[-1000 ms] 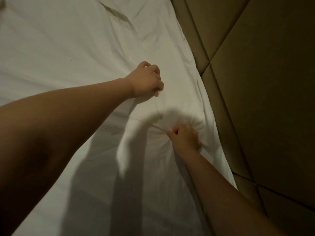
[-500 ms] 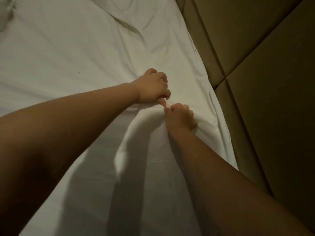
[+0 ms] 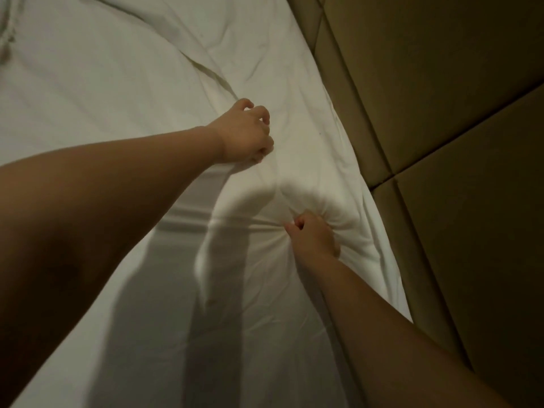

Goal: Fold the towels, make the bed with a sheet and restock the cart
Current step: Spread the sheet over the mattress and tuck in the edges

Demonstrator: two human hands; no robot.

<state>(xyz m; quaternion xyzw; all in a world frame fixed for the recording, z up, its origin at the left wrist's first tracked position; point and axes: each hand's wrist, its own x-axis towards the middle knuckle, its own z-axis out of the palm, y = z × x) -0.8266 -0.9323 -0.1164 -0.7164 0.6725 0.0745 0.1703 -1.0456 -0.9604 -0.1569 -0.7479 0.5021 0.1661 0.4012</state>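
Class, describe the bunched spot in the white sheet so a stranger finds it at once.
Beside the tan padded wall panels lies a white fabric bed sheet. Near that edge the right hand grips it; the bunched spot is where creases fan out from the fist, unlike the long folds elsewhere.

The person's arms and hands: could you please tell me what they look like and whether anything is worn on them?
The left forearm and right forearm, seen over the white bed sheet, are bare, with no sleeve in view. The left hand and right hand show no glove, ring, watch or bracelet. A right-hand nail looks reddish, perhaps polish or lighting.
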